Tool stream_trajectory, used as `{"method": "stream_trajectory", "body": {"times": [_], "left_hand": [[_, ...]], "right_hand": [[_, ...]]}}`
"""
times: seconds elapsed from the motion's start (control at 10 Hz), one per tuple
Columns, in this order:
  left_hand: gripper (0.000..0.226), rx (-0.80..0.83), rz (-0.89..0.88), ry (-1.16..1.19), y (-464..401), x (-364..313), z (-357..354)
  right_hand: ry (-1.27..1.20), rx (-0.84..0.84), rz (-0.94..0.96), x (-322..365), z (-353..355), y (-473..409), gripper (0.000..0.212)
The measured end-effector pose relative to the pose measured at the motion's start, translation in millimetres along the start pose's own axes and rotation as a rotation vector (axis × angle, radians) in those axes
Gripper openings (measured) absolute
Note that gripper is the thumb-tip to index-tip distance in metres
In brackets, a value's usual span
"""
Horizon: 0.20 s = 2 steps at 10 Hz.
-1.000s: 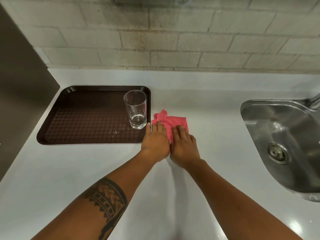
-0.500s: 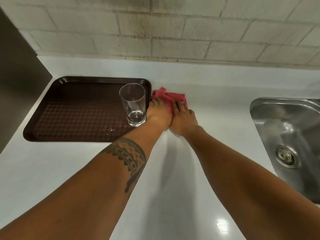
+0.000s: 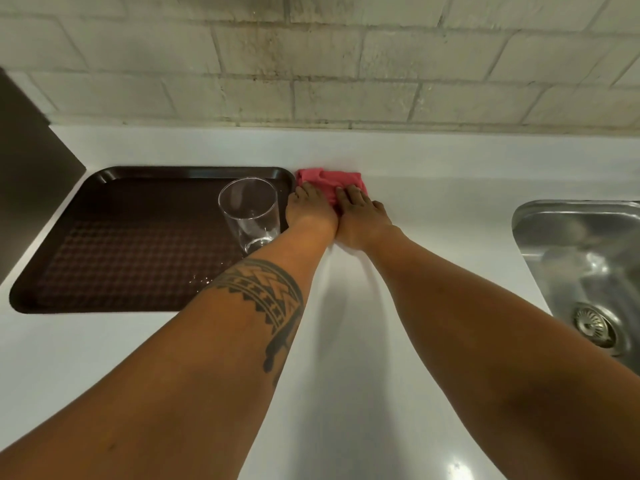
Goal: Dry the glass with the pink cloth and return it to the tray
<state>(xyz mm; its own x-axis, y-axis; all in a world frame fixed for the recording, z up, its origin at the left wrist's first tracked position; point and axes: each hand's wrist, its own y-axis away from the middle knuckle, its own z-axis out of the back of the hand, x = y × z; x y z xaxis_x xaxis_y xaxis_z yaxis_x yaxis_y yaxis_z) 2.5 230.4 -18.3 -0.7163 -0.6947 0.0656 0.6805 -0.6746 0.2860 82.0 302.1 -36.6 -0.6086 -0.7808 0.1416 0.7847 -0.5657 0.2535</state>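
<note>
We're at the end: glass (image 3: 250,213) stands upright on the tray (image 3: 114,237), right side, near the edge, with a few droplets on the tray just in front of it. Both hands lie flat, palms down, on the cloth (image 3: 329,180), which sits on the tabletop (image 3: 450,188) just right of the tray. Left hand (image 3: 310,211) and right hand (image 3: 360,216) touch side by side, fingers extended and pressing, not gripping anything. Hard to tell whether the glass is fully dry; a bit of shine at its base could be water or just reflection. Judged step: smoothing or parking the cloth after drying. Next move, if any, is only lifting the hands off. Versus half a second ago, hands and cloth have slid slightly farther toward the wall; glass hasn't moved on the tray.
</note>
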Motion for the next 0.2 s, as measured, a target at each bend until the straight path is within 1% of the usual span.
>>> {"method": "stream_trajectory", "body": {"times": [0.1, 0.2], "left_hand": [[0.069, 0.021, 0.003, 0.006, -0.7, -0.5, 2.2], [0.068, -0.028, 0.002, -0.003, -3.1, -2.8, 4.6]], "right_hand": [[-0.006, 0.019, 0.002, 1.8, 5.0, 0.4, 0.085], [0.001, -0.040, 0.010, 5.2, 9.8, 4.4, 0.083]]}}
